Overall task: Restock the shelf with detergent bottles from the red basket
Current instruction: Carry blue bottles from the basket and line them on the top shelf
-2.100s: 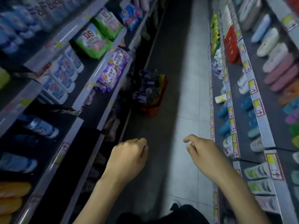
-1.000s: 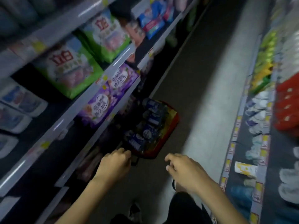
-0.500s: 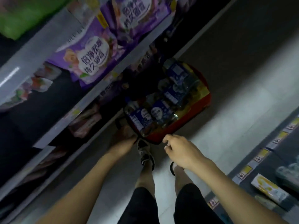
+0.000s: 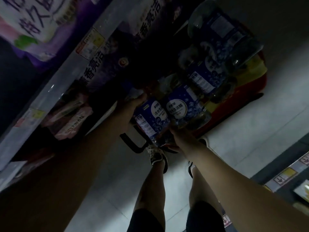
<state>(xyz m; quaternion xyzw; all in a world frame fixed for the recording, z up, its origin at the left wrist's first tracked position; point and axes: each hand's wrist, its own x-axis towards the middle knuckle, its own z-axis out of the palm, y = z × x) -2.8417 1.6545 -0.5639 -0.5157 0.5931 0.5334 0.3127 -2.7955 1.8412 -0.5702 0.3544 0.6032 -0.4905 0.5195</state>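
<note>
Lowered left hand, right hand grip blue-labelled clear detergent bottle

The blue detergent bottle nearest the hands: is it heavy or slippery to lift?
Probably heavy: the detergent bottle looks big, with left hand and right hand both on it. Its shiny plastic may be slippery.

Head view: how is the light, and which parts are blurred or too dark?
Head view: dim overall; floor brightest; shelf recess in deep shadow; purple bags at top left motion-blurred; label of the nearest bottle fairly sharp, its base by the right hand lost in darkness.
</note>
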